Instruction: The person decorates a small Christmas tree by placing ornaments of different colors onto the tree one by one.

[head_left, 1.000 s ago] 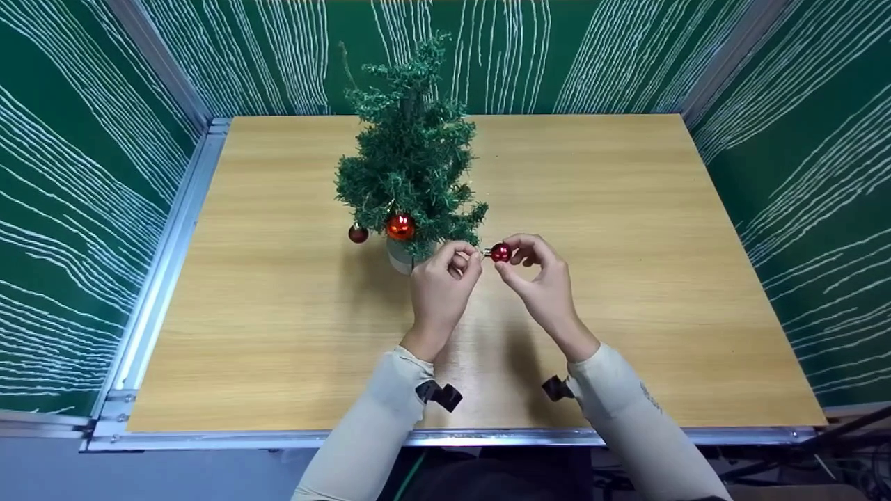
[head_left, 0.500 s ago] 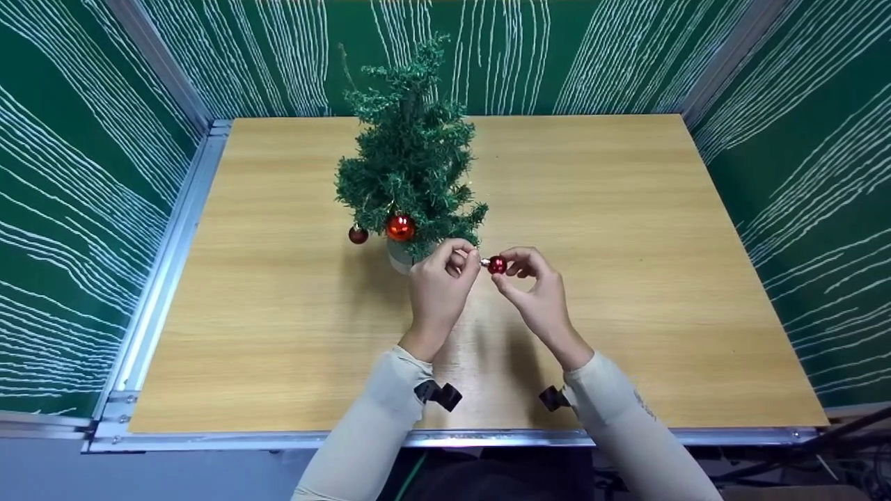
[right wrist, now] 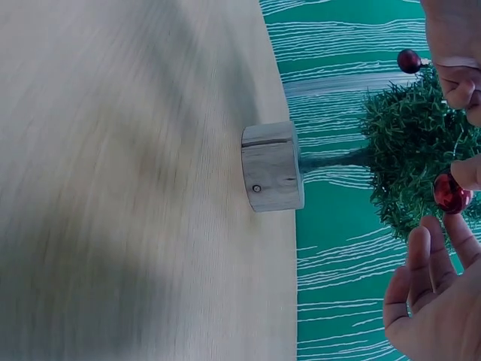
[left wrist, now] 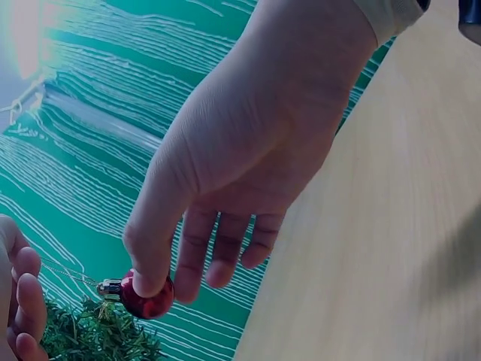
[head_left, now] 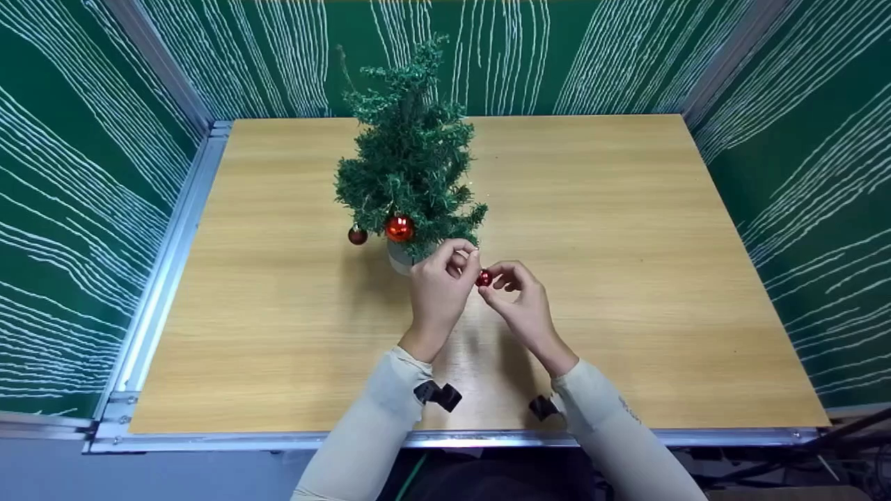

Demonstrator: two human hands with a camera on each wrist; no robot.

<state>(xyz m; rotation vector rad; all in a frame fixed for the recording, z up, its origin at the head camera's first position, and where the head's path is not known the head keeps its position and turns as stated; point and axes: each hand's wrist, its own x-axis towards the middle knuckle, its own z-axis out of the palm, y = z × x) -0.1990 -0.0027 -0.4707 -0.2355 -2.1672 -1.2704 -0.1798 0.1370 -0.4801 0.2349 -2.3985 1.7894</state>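
My right hand (head_left: 522, 306) holds a small shiny red Christmas bauble (head_left: 484, 277) between thumb and fingertips. In the left wrist view, a thin thread loop (left wrist: 68, 268) runs from the bauble's silver cap towards my left hand. The left hand (head_left: 442, 292) has thumb and index finger pinched together on that thread, just in front of the lower branches; its exact grip is partly hidden. Behind both hands stands a small artificial Christmas tree (head_left: 407, 153). From its lower front hang an orange-red bauble (head_left: 399, 227) and a dark red bauble (head_left: 357, 236).
The tree's round wooden base (right wrist: 274, 167) stands on a wood-grain table (head_left: 612, 209). Green panels with white wavy lines (head_left: 508, 56) enclose the back and sides. A metal rail (head_left: 487, 438) borders the table's front edge.
My right hand has moved left and towards me with the red bauble, bringing it close against the left hand's fingers. The left hand and tree have stayed almost still.
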